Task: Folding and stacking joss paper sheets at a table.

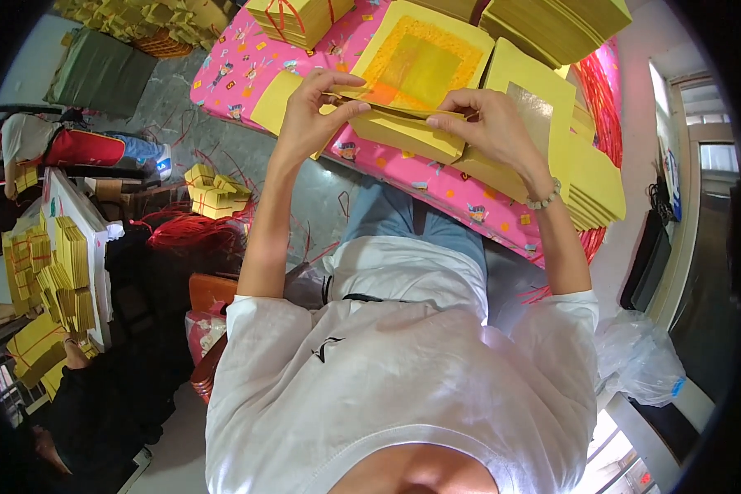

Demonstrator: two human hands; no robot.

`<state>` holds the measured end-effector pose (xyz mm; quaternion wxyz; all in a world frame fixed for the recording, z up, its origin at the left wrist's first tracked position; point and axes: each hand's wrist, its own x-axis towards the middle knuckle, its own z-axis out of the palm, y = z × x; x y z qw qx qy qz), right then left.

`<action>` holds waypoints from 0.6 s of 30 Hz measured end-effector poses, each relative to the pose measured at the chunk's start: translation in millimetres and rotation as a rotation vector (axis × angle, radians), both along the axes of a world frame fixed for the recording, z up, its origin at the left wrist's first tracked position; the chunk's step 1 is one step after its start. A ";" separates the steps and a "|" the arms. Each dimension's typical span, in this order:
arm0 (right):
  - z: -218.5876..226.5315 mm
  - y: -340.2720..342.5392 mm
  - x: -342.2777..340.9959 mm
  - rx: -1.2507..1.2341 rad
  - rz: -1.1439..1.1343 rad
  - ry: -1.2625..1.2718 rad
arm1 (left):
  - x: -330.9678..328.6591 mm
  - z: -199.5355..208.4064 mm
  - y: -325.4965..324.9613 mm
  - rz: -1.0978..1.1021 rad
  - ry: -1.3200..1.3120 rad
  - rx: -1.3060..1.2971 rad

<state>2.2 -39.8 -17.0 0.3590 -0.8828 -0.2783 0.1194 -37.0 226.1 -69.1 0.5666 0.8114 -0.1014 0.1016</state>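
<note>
My left hand (325, 103) and my right hand (486, 123) pinch the near edge of thin yellow paper (399, 109) between thumbs and fingers. The edge is lifted and slightly bowed; how many sheets are in it, I cannot tell. Just beyond my fingers lies a yellow sheet printed with an orange square (379, 62), with a shiny gold patch (426, 70) in its middle. Under the lifted edge is a thick yellow paper stack (412, 138). Beside my right hand rests another stack with a pale metallic patch (531, 111). A beaded bracelet (543, 196) circles my right wrist.
A pink patterned cloth (362, 169) covers the table. Tied yellow bundles (300, 23) stand at its far side, with red strings (599, 107) at its right. Co-workers sit left, by a white table (99, 263) with paper stacks. Red string (189, 226) lies on the floor.
</note>
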 end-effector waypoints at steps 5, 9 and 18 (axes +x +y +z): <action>-1.2 -0.7 3.2 0.022 -0.030 0.103 | 2.2 -3.7 2.7 -0.035 0.049 -0.061; 0.2 1.1 4.6 0.014 -0.029 0.123 | 2.8 -5.8 5.2 -0.052 0.063 -0.082; -0.9 -0.4 -1.2 0.016 -0.044 -0.038 | -0.7 13.1 -3.3 0.013 -0.026 0.230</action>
